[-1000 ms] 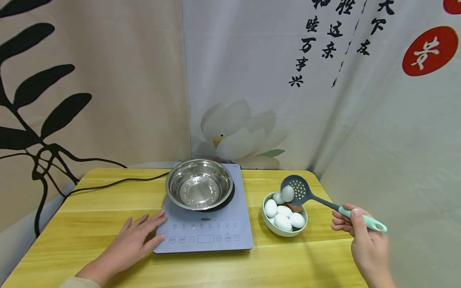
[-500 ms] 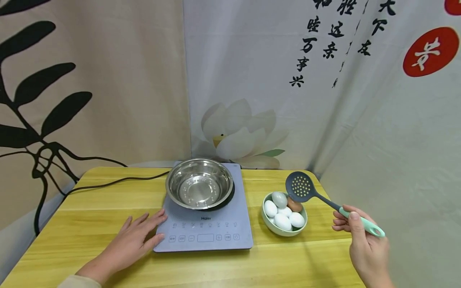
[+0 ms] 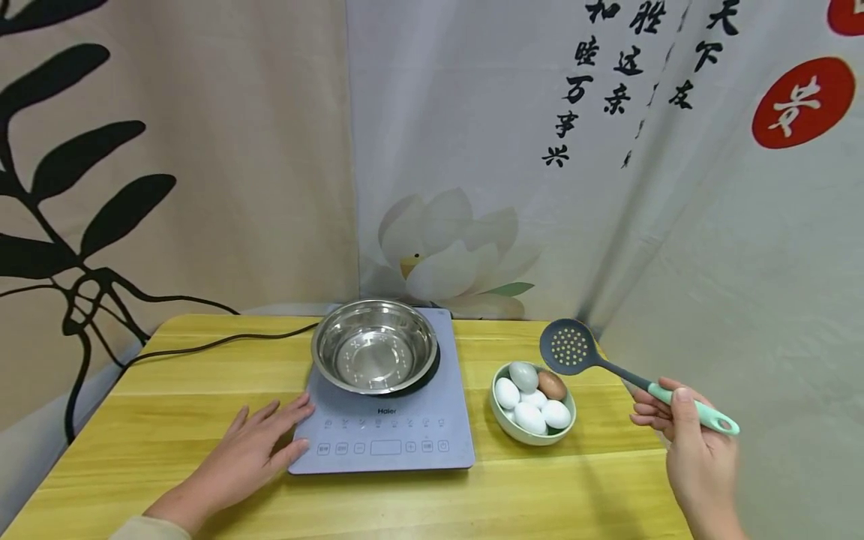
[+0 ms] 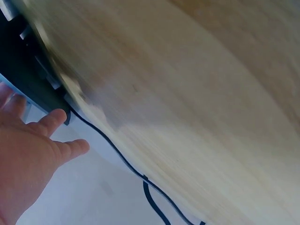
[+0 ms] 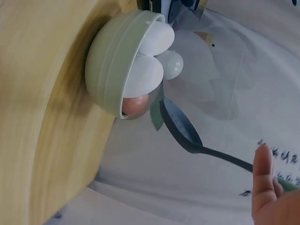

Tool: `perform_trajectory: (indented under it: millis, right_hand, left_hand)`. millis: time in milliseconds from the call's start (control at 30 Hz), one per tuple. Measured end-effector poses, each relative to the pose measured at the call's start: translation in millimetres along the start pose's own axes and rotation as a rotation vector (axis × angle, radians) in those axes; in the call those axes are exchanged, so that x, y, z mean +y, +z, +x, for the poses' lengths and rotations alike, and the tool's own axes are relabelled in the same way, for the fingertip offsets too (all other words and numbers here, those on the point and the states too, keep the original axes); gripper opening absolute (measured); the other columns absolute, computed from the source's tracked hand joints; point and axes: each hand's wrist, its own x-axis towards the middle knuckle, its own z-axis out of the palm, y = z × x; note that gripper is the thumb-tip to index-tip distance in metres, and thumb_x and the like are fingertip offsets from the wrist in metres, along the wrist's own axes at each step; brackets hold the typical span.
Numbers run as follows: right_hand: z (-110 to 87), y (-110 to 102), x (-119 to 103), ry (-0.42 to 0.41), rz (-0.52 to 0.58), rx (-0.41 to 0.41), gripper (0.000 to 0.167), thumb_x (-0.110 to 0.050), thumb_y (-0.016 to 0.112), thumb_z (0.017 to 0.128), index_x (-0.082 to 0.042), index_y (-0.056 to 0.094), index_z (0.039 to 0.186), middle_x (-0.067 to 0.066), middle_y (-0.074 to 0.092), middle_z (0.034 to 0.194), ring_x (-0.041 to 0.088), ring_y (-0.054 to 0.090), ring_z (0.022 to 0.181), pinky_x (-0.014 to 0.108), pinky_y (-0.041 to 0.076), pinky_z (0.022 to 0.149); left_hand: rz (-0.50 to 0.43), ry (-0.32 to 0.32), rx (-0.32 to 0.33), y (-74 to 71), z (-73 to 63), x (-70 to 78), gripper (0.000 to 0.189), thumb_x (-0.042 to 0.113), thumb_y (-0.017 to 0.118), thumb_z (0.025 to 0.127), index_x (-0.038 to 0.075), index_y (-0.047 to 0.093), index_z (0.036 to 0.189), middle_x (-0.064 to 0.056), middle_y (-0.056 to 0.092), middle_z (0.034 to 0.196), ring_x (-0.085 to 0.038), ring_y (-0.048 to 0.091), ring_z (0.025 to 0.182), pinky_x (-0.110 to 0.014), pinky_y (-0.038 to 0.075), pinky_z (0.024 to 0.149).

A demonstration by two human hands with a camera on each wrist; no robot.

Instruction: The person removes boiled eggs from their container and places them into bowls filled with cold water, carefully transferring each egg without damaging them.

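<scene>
My right hand point(image 3: 702, 457) holds a skimmer point(image 3: 570, 347) by its mint-green handle, thumb along the top. The skimmer's dark grey perforated head carries nothing and hangs just beyond the bowl's upper right rim. The pale green bowl point(image 3: 508, 426) on the table holds several eggs: white eggs point(image 3: 530, 418), a greyish one on top and a brown egg point(image 3: 552, 385). In the right wrist view the skimmer head point(image 5: 180, 124) is close to the bowl's mouth. With fingers spread, my left hand point(image 3: 243, 457) touches the left edge of the induction cooker point(image 3: 432, 420).
A stainless steel basin point(image 3: 374, 360) sits on the back of the cooker. A black cord point(image 3: 223, 341) runs left from the cooker across the wooden table point(image 3: 540, 495). Printed curtains point(image 3: 459, 112) hang behind the table and along its right side.
A greyish egg showed against the skimmer's head one second ago; the head is now bare. The skimmer has moved right and slightly up, uncovering the brown egg. My left hand has stayed in place.
</scene>
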Motion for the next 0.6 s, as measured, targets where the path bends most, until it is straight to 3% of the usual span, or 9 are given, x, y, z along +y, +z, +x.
perform_trajectory:
  millis: [133, 233, 300, 467, 600]
  right_hand:
    - [31.4, 2.5, 20.9, 0.318, 0.263, 0.055, 0.037, -0.038, 0.054, 0.112, -0.007, 0.062, 0.13, 0.009, 0.082, 0.1, 0.017, 0.081, 0.087, 0.03, 0.068, 0.08]
    - [56.5, 5.1, 46.6, 0.551, 0.52, 0.122, 0.032, -0.038, 0.053, 0.112, -0.011, 0.058, 0.129, 0.013, 0.08, 0.1, 0.021, 0.08, 0.096, 0.031, 0.067, 0.086]
    - [69.0, 7.2, 65.7, 0.658, 0.628, 0.164, 0.029, -0.035, 0.049, 0.114, -0.011, 0.053, 0.129, 0.015, 0.075, 0.101, 0.023, 0.078, 0.101, 0.031, 0.066, 0.092]
    - [85.0, 12.2, 108.0, 0.782, 0.8, 0.263, 0.024, -0.027, 0.049, 0.114, -0.011, 0.044, 0.131, 0.017, 0.065, 0.106, 0.025, 0.074, 0.107, 0.031, 0.061, 0.103]
    - [86.1, 14.7, 127.5, 0.804, 0.894, 0.326, 0.023, -0.022, 0.052, 0.113, -0.01, 0.043, 0.13, 0.019, 0.062, 0.112, 0.027, 0.073, 0.112, 0.031, 0.06, 0.106]
  left_hand:
    - [0.01, -0.003, 0.016, -1.8, -2.7, -1.4, 0.055, 0.053, 0.064, 0.105, 0.028, 0.06, 0.153, 0.002, 0.049, 0.168, -0.055, 0.05, 0.145, -0.085, 0.024, 0.116]
    - [0.031, 0.009, 0.032, -1.3, -4.6, -2.2, 0.054, 0.051, 0.065, 0.105, 0.026, 0.06, 0.153, 0.001, 0.05, 0.167, -0.055, 0.051, 0.145, -0.085, 0.026, 0.115]
    - [0.048, 0.02, 0.041, -0.2, -5.2, -2.2, 0.054, 0.05, 0.065, 0.105, 0.025, 0.061, 0.152, 0.0, 0.052, 0.166, -0.054, 0.052, 0.144, -0.085, 0.028, 0.114]
    - [0.059, 0.034, 0.049, 1.0, -4.4, 0.8, 0.053, 0.05, 0.065, 0.105, 0.024, 0.062, 0.151, 0.0, 0.054, 0.164, -0.052, 0.052, 0.145, -0.085, 0.031, 0.113]
    - [0.057, 0.028, 0.044, -1.1, -3.9, 3.1, 0.054, 0.052, 0.063, 0.106, 0.024, 0.062, 0.152, 0.0, 0.054, 0.164, -0.051, 0.052, 0.145, -0.084, 0.031, 0.114]
